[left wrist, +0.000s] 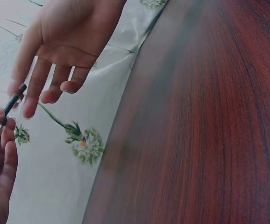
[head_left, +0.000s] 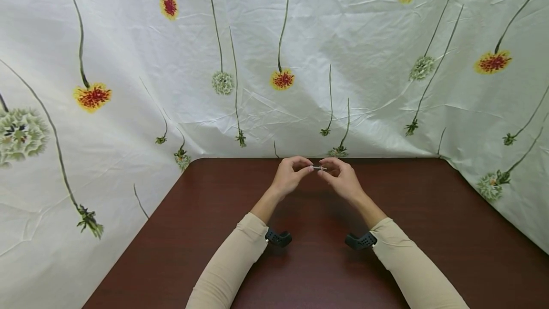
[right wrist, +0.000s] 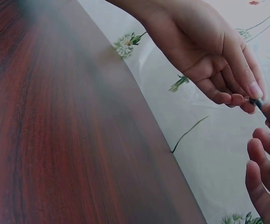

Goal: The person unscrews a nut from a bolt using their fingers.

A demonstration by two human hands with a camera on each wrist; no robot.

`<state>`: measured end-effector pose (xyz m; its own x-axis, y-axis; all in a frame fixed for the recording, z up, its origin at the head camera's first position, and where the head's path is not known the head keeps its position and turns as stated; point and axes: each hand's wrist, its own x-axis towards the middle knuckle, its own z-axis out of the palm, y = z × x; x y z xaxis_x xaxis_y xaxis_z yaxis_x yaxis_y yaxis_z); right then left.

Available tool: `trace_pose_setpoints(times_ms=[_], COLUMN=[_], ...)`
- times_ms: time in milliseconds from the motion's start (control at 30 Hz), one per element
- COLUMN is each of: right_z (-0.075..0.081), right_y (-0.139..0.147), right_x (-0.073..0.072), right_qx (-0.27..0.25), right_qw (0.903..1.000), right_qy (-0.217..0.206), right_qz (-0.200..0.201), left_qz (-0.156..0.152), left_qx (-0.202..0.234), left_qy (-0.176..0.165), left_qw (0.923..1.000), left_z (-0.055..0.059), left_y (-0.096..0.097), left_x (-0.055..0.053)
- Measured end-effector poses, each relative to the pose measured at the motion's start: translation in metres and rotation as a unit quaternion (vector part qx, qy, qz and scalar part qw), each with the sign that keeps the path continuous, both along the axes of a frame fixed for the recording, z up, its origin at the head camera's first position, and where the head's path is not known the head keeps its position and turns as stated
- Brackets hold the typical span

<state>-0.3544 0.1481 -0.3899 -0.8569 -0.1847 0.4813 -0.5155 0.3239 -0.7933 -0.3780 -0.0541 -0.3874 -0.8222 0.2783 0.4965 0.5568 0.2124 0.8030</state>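
A small dark threaded bolt (head_left: 318, 168) is held between both hands above the far part of the table. My left hand (head_left: 288, 175) pinches one end of it between thumb and fingertips. In the left wrist view, the bolt (left wrist: 11, 103) slants upward from those fingertips. My right hand (head_left: 341, 179) has its thumb and finger at the other end, around a small part on the shaft. The right hand's other fingers are spread loosely, away from the bolt, in the right wrist view, where the bolt (right wrist: 266, 112) shows threads near both ends.
A dark reddish-brown wooden table (head_left: 317, 271) lies under both forearms. White cloth (head_left: 257, 108) printed with flowers hangs behind the table and along its sides. Black straps (head_left: 279, 238) are on both wrists, below the beige sleeves.
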Motion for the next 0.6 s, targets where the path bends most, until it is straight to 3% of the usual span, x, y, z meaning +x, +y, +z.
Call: trace_pose_setpoints(times_ms=[100,600], right_z=[0.0009,0.0024], right_y=[-0.001,-0.0001], right_x=[0.0006,0.003], right_qx=[-0.006,-0.006], right_qw=[0.9999,0.9999], right_qy=[-0.016,-0.01], right_qz=[0.0,0.002], left_qz=[-0.005,-0.004], left_qx=[-0.001,-0.009], left_qy=[0.0,0.0], left_qw=[1.0,1.0], left_z=[0.0005,0.001], left_y=[-0.0003,-0.0013], left_x=[-0.0005,0.0001])
